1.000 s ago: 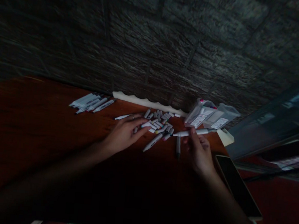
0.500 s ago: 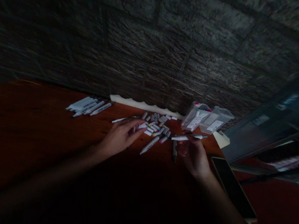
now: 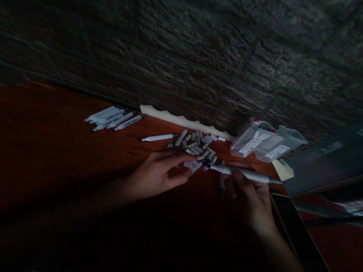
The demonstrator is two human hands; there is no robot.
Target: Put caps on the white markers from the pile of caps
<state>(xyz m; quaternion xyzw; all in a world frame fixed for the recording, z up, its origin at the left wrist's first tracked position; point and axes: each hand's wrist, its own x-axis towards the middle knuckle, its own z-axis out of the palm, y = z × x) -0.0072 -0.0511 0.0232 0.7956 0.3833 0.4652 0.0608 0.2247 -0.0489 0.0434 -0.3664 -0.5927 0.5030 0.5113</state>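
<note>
Head view: right hand (image 3: 254,197) holds marker (image 3: 254,175); left (image 3: 161,171), seemingly cap (image 3: 190,164).

the left hand (image 3: 156,174) pinches (fingers (image 3: 179,159) pointing right) while the right hand (image 3: 256,202) grips.

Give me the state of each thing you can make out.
Left hand: pinching white cap
White cap: off the held marker
Right hand: gripping held marker
Held marker: near horizontal, dark end toward white cap
Loose caps: heaped
Marker group: lying side by side
Lone marker: lying flat
Left container: holding pink-ended items
Right container: standing
Tablet-like device: flat, screen dark
</note>
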